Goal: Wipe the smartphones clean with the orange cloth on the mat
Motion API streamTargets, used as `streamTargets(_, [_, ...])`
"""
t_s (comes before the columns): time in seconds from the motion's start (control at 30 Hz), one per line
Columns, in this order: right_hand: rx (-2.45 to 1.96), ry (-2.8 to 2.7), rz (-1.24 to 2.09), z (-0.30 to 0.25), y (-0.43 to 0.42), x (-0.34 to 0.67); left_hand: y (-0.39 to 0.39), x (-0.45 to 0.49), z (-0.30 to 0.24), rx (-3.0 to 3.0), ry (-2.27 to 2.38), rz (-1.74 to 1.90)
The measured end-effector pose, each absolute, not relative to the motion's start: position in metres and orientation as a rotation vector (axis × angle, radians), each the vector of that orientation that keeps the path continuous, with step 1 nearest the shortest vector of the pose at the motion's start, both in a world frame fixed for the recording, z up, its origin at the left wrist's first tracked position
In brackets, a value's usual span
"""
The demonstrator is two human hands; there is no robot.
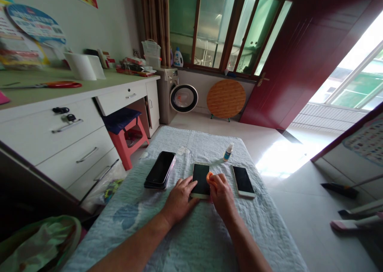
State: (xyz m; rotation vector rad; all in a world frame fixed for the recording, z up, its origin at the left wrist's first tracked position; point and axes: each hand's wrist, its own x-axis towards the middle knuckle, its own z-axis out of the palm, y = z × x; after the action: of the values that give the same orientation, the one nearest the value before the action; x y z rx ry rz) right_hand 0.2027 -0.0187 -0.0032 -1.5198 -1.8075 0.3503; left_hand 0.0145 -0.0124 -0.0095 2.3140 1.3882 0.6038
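A smartphone [200, 181] with a dark screen and pale gold frame lies face up on the cloth-covered table. My left hand [180, 196] steadies it, fingers over its left edge and thumb along the bottom edge. My right hand [222, 193] is closed round an orange cloth [210, 178], pressed against the right side of the screen. Right of that hand lies a second pale-framed smartphone [243, 181], screen up. To the left is a stack of dark smartphones [160, 169]. A small spray bottle [228, 152] with a blue label stands upright behind the right hand.
A pale quilted cloth [179, 248] covers the table. At left are a white-drawered desk [56, 136], a red stool [128, 136] and a green bin [76, 228]. Farther back stand a washing machine [167, 100] with its door open and a round wooden tabletop [226, 98].
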Motion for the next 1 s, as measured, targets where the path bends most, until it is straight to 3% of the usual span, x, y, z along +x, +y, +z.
streamTargets(1.0, [-1.950,-2.242,0.210,0.018,-0.019,0.184,-0.020,0.020,0.002,2.348,1.432,0.464])
